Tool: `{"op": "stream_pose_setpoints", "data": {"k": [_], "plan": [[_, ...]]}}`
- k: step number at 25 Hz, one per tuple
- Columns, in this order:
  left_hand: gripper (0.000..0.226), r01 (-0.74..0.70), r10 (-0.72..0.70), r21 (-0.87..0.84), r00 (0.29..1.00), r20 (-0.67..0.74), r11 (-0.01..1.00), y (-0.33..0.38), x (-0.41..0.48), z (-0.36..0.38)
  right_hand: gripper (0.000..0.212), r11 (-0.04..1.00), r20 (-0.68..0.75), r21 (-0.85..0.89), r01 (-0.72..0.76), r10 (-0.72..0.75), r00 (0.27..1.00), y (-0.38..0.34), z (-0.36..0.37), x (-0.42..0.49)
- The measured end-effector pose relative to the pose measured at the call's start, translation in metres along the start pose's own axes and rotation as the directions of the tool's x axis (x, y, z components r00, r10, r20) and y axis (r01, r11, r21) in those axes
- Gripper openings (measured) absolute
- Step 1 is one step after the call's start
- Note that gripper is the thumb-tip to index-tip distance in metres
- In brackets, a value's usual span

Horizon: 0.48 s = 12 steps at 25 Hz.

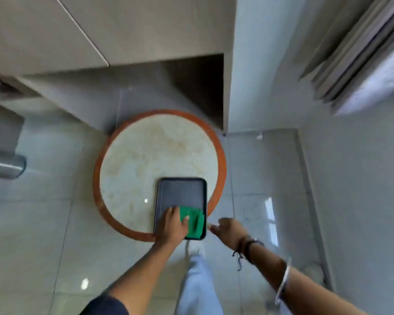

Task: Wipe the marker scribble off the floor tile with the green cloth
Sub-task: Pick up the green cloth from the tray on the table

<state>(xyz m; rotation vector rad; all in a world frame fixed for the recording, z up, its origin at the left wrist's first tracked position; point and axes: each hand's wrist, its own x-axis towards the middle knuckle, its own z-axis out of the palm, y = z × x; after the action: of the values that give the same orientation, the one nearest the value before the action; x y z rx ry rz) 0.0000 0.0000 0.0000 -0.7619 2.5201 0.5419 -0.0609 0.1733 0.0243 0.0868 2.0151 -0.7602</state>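
Two hands are out, but only the left hand (172,226) is busy: it's laid flat on the green cloth (195,222), fingers spread, not yet closed on it. That cloth sits in a dark tray (181,189) on a round table (146,160), handy for grabbing. Right hand (229,230) hangs loose and empty beside the tray. The scribble (249,211) is faint on the floor tile (255,178) just right of the table, so I'd guess pickup comes first.

head cam, steep down, floor (43,235)
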Motion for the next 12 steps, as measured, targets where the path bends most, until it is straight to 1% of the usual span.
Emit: {"op": "stream_pose_setpoints", "data": {"k": [1, 2, 3, 4, 5, 7, 9, 11, 12], "plan": [[0.046, 0.074, -0.074, -0.044, 0.997, 0.008, 0.996, -0.02, 0.011, 0.016, 0.042, 0.997, 0.057, 0.041, -0.058, 0.056, 0.997, 0.007, 0.031, 0.017], [0.046, 0.144, -0.142, -0.119, 0.99, 0.024, 0.982, -0.035, 0.026, 0.03, 0.044, 0.989, 0.057, 0.123, -0.083, 0.076, 0.995, 0.013, 0.058, 0.037], [0.047, 0.191, -0.189, -0.183, 0.982, 0.031, 0.964, -0.046, 0.039, 0.043, 0.044, 0.98, 0.055, 0.163, -0.117, 0.109, 0.992, 0.017, 0.079, 0.055], [0.046, 0.257, -0.249, -0.221, 0.966, 0.061, 0.941, -0.055, 0.054, 0.052, 0.039, 0.967, 0.046, 0.187, -0.171, 0.166, 0.985, 0.015, 0.097, 0.073], [0.044, 0.293, -0.285, -0.249, 0.956, 0.07, 0.923, -0.061, 0.069, 0.061, 0.034, 0.956, 0.024, 0.21, -0.205, 0.205, 0.978, 0.013, 0.11, 0.087], [0.039, 0.329, -0.319, -0.312, 0.944, 0.084, 0.891, -0.065, 0.091, 0.074, 0.039, 0.939, -0.057, 0.227, -0.259, 0.278, 0.959, 0.003, 0.127, 0.113], [0.035, 0.355, -0.319, -0.409, 0.935, 0.156, 0.84, -0.067, 0.1, 0.083, 0.05, 0.904, -0.064, 0.244, -0.353, 0.378, 0.924, -0.008, 0.14, 0.124], [0.028, 0.419, -0.34, -0.526, 0.908, 0.245, 0.741, -0.073, 0.101, 0.088, 0.057, 0.845, -0.072, 0.313, -0.433, 0.476, 0.876, -0.012, 0.146, 0.133], [0.025, 0.463, -0.348, -0.578, 0.887, 0.305, 0.672, -0.074, 0.099, 0.084, 0.056, 0.815, -0.073, 0.364, -0.452, 0.508, 0.858, -0.013, 0.142, 0.134]]}}
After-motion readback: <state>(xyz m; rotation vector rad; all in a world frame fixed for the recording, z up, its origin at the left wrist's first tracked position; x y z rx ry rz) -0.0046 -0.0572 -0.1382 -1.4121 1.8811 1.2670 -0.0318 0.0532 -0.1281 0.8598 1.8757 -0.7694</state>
